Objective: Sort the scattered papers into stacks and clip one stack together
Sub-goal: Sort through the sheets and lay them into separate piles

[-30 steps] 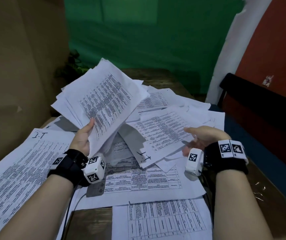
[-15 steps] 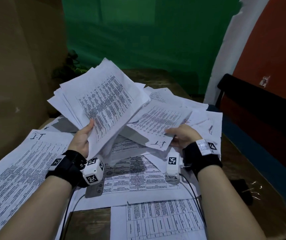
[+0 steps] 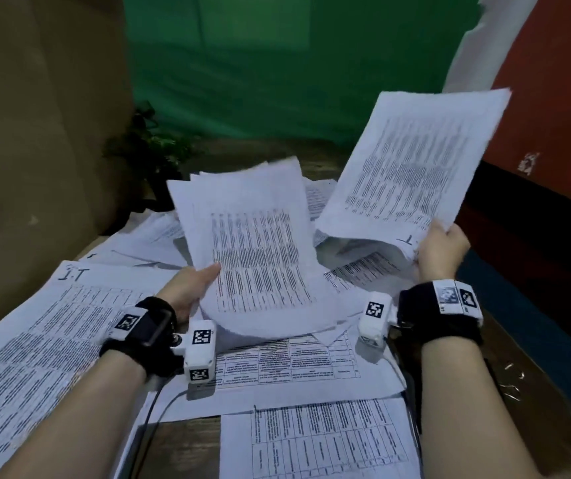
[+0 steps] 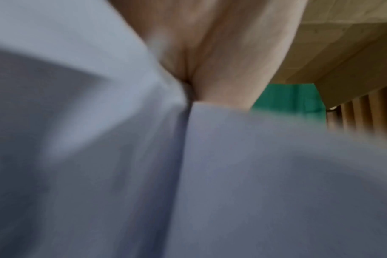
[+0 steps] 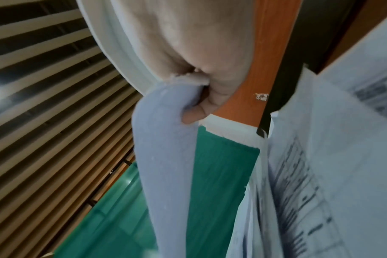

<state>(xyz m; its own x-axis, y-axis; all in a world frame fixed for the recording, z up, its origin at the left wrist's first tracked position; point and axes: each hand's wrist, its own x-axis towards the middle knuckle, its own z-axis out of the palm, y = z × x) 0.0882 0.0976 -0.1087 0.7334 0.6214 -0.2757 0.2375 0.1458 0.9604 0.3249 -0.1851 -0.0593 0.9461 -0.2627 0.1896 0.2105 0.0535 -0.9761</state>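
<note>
A green wall (image 3: 277,63) stands behind, a tan panel (image 3: 35,115) left, an orange-red wall (image 3: 560,98) right.

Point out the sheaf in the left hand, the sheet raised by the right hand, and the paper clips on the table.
sheaf (image 3: 260,257), head view, middle of its printed top page
raised sheet (image 3: 412,160), head view, centre of its printed face
paper clips (image 3: 513,378), head view, the small metal cluster on bare wood at the right

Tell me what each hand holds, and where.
Left hand grips a stack of papers at its left edge; right hand holds a raised sheet by its bottom corner.
</note>
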